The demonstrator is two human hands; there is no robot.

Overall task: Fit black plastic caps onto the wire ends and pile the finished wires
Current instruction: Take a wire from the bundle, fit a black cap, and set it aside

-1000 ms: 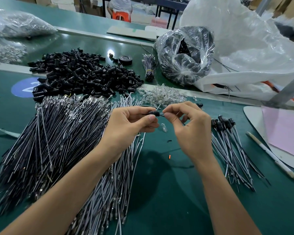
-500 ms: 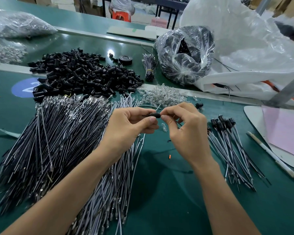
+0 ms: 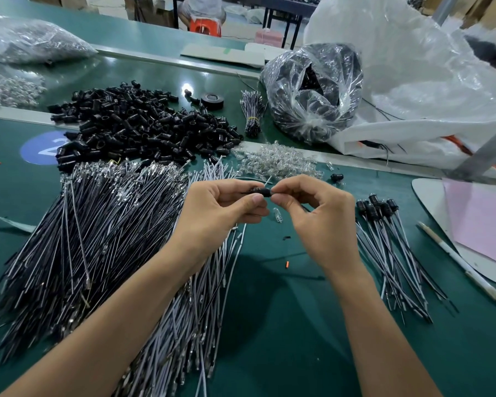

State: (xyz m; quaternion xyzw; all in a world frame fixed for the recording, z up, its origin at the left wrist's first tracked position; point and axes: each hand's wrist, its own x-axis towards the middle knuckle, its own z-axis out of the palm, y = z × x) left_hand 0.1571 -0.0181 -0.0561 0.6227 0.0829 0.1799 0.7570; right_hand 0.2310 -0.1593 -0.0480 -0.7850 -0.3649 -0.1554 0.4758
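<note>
**One cap pinched between both hands, stock fanned out around them**

The left hand [image 3: 221, 207] and the right hand [image 3: 312, 222] meet above the green worktop [image 3: 298, 325], each pinching one end of a single black cap [image 3: 262, 191] between thumb and forefinger. The other fingers are curled loosely out of the way. Gripping it from both ends probably steadies the small part while a wire end is pushed in. A thin dark tip shows on the left-hand side of the cap and a pale lead rises just above it, but I cannot tell how far either is seated.

The layout looks arranged for short reaches:

- **Loose caps** [image 3: 138, 124]: heaped beyond the left hand.
- **Uncapped wires** [image 3: 98, 224]: a broad sheaf under and outside the left forearm, metal ends pointing away from the person towards the caps.
- **Clear bulbs** [image 3: 278, 161]: a small heap just beyond the fingertips, with one bulb [image 3: 277, 217] lying directly below the hands.
- **Finished wires** [image 3: 390, 247]: piled just outside the right hand, capped ends together at the far end, so a done piece can be dropped there with a short sideways move.

That pile is small beside the uncapped sheaf, so I judge the job to be at an early stage.

A pen [image 3: 458, 262] lies further out, beyond the finished pile.
</note>
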